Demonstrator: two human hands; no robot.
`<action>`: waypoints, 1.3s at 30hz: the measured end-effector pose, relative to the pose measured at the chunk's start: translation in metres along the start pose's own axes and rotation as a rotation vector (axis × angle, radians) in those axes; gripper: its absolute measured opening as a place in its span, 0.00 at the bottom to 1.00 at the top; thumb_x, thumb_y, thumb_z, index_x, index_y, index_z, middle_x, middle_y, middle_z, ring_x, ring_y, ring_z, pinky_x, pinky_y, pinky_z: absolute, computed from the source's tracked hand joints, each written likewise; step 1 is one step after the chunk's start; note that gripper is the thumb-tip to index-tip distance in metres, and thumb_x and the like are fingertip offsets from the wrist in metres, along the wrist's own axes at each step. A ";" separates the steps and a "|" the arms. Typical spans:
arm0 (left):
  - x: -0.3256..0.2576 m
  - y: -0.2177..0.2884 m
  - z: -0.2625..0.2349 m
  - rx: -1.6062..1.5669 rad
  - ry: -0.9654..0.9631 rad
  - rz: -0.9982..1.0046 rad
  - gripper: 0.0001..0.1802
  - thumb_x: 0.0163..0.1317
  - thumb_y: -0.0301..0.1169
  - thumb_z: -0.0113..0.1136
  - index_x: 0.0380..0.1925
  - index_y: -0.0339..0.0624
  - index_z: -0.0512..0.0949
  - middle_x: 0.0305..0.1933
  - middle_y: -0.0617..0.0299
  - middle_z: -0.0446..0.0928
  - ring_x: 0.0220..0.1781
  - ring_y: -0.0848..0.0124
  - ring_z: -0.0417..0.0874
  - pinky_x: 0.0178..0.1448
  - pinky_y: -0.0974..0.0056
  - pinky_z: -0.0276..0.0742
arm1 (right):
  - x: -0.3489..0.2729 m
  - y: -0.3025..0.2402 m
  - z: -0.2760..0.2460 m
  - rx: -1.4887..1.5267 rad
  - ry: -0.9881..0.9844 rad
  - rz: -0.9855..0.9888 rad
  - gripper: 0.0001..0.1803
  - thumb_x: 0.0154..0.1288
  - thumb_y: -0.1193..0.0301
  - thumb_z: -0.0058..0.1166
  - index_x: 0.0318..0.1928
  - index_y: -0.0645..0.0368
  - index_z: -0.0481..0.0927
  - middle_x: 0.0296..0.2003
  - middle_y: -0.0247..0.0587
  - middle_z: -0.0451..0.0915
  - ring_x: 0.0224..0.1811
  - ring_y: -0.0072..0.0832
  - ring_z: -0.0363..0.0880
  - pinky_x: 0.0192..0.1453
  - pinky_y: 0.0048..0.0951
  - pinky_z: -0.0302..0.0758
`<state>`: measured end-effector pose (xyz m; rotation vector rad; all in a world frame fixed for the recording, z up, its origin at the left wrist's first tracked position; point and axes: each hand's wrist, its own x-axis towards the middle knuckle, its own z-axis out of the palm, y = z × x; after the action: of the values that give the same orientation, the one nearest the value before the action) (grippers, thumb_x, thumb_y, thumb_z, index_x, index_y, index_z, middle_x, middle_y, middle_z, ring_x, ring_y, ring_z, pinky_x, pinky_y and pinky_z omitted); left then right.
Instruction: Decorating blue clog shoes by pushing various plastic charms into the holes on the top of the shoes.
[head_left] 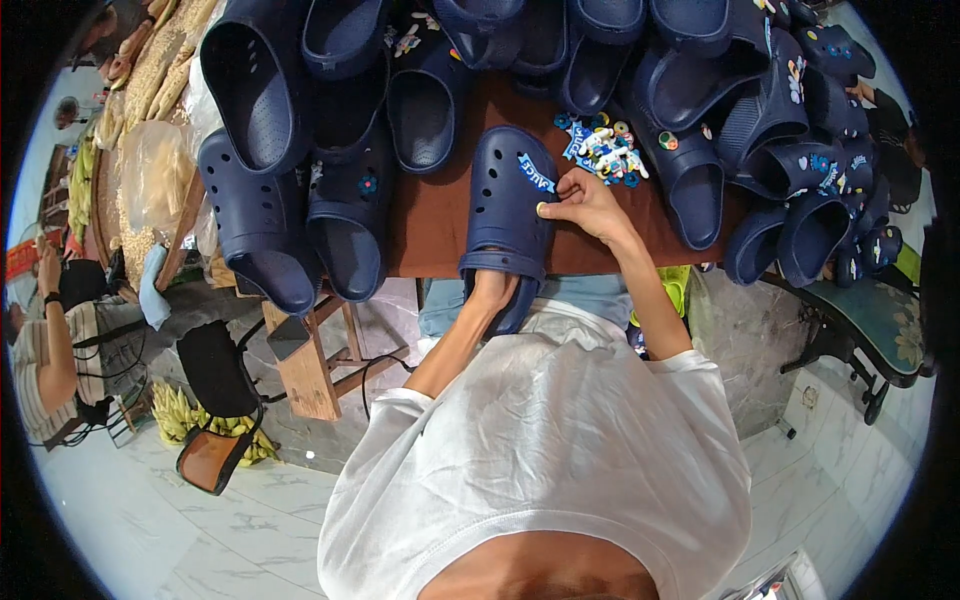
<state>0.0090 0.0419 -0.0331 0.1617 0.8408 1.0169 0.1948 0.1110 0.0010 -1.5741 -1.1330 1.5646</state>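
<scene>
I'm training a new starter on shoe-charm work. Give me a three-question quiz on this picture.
1. True or false: the left hand is inside the heel end of the clog.
2. What does the right hand press on the clog's top?
A. a blue charm
B. a brush
C. a sticker roll
3. Fill in: the pile of loose charms lies on the brown ____.

Key: 1 true. 2 A, the blue charm sits by the fingertips. 3 table.
</scene>
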 end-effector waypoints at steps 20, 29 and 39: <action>0.000 0.011 0.005 0.085 0.057 0.118 0.27 0.76 0.39 0.43 0.70 0.38 0.62 0.72 0.53 0.66 0.70 0.59 0.71 0.74 0.52 0.66 | -0.042 0.041 -0.038 -0.407 0.485 -0.271 0.08 0.64 0.77 0.57 0.44 0.59 0.80 0.38 0.39 0.79 0.33 0.29 0.81 0.37 0.30 0.77; -0.004 0.022 0.013 -0.011 0.168 0.033 0.24 0.76 0.35 0.46 0.67 0.37 0.65 0.68 0.54 0.72 0.66 0.60 0.75 0.71 0.53 0.71 | -0.038 0.029 -0.021 -0.643 0.482 -0.386 0.10 0.64 0.75 0.58 0.46 0.57 0.79 0.40 0.46 0.78 0.35 0.41 0.82 0.41 0.42 0.76; -0.011 0.026 0.019 0.030 0.124 0.047 0.23 0.76 0.35 0.45 0.67 0.36 0.65 0.67 0.54 0.71 0.66 0.62 0.75 0.71 0.54 0.72 | -0.044 0.034 -0.021 -0.474 0.471 -0.405 0.10 0.63 0.80 0.57 0.45 0.60 0.78 0.41 0.45 0.76 0.35 0.35 0.83 0.39 0.34 0.80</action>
<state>0.0018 0.0517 -0.0013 0.1452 0.9687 1.0667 0.2237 0.0595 -0.0081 -1.7393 -1.4880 0.6408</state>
